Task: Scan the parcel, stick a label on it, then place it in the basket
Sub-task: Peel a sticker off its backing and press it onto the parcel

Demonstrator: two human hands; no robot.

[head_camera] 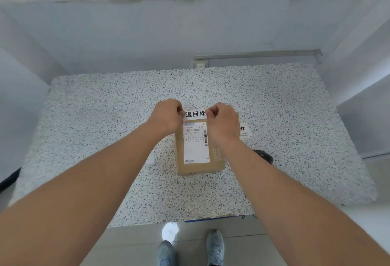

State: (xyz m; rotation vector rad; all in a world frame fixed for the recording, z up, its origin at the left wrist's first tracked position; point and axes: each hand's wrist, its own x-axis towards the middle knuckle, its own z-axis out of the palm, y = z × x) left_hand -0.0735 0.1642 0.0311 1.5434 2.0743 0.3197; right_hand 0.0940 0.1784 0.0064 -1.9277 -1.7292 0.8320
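Above parcel (199, 149), label (195, 114) between hands (195, 116)

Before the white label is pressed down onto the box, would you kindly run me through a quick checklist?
1. White label with black characters pinched at both ends by left hand and right hand: ok.
2. Brown cardboard parcel flat on speckled table: ok.
3. Label held at the parcel's far edge, printed shipping label barcodes uncovered: ok.
4. Backing peeled off: cannot tell.
5. Parcel scanned: cannot tell.
6. Basket in view: not ok.
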